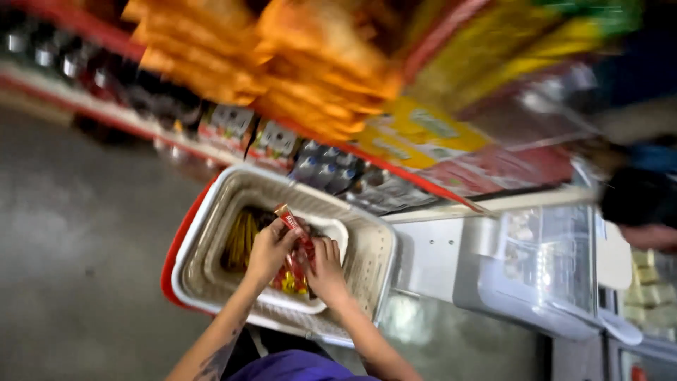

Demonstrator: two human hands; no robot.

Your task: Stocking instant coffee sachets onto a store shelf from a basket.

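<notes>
A light, crinkly red sachet strip (293, 229), likely best gripped at its ends, was clamped by both hands (270, 248) (326, 267) over the basket (204, 233), shelves (233, 134) at twelve o'clock.

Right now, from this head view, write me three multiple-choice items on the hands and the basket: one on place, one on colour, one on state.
1. Where are both hands?
A. On the glass counter
B. Over the white basket
C. On the floor

2. What colour is the small packet pinched in the left hand?
A. Red
B. Blue
C. Green

3. How do the left hand's fingers stand?
A. Spread flat and empty
B. Closed on the packet
C. Out of view

Answers:
1 B: the left hand and right hand sit above the white basket, which has a red outer edge.
2 A: the packet is red.
3 B: the fingers close round the packet's lower end; the right hand rests on more red packets in the basket.
</notes>
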